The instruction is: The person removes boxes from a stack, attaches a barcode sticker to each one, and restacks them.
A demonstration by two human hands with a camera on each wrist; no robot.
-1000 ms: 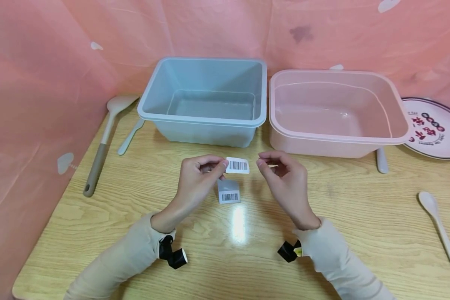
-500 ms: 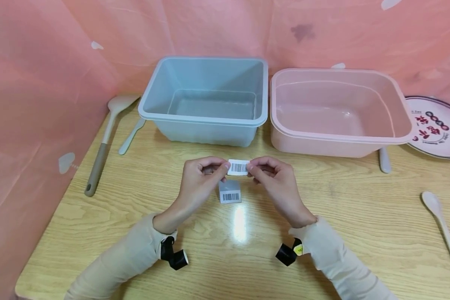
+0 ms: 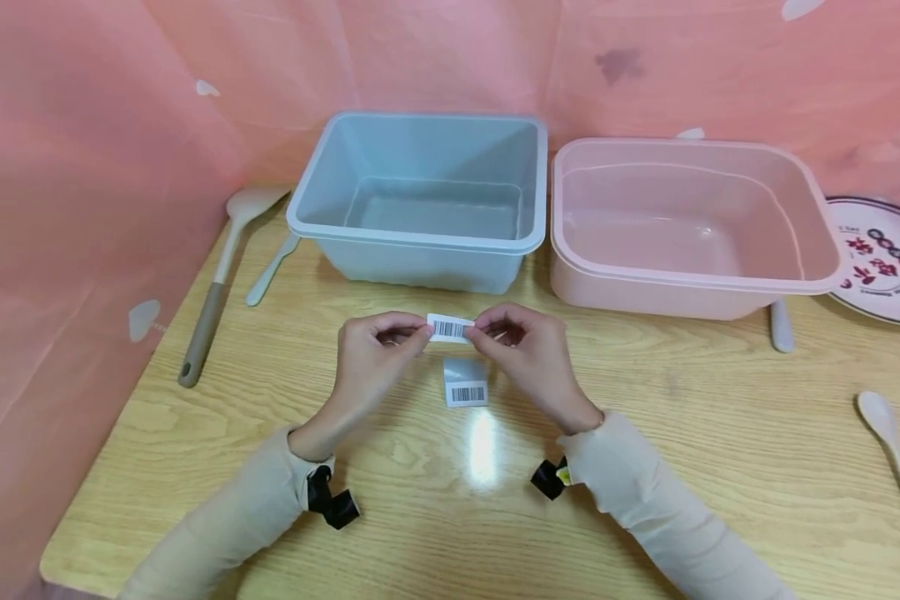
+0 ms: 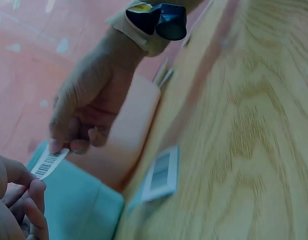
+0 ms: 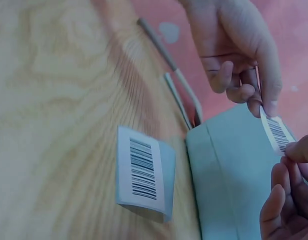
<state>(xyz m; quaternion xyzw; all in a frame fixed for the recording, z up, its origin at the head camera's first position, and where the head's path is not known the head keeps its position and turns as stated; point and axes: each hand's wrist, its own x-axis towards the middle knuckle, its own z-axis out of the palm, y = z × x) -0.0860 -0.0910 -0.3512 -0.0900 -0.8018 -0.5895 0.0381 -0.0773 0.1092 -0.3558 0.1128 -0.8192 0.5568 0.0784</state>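
Observation:
A white barcode sticker [image 3: 448, 328] is stretched between my hands above the table, also plain in the right wrist view. My left hand [image 3: 371, 354] pinches its left end between thumb and forefinger. The right end is pinched by my right hand [image 3: 528, 354] in the same way. Below them, on the wood, lies a small grey sheet [image 3: 466, 371] with another barcode label along its near part. In the right wrist view this sheet [image 5: 166, 180] looks curled, with an edge lifted off the table. Neither hand touches it.
A blue-grey basin [image 3: 420, 265] and a pink basin [image 3: 645, 293] stand behind the hands. To the left lie a long-handled utensil [image 3: 217, 296] and a pale knife [image 3: 270, 271]. At right are a printed plate [image 3: 881, 304], a pale handle [image 3: 781, 327] and a white spoon [image 3: 896, 458].
My right hand came in from the right and took hold of the sticker's free end. Both hands have since shifted slightly left with it, and the grey sheet is now more fully visible.

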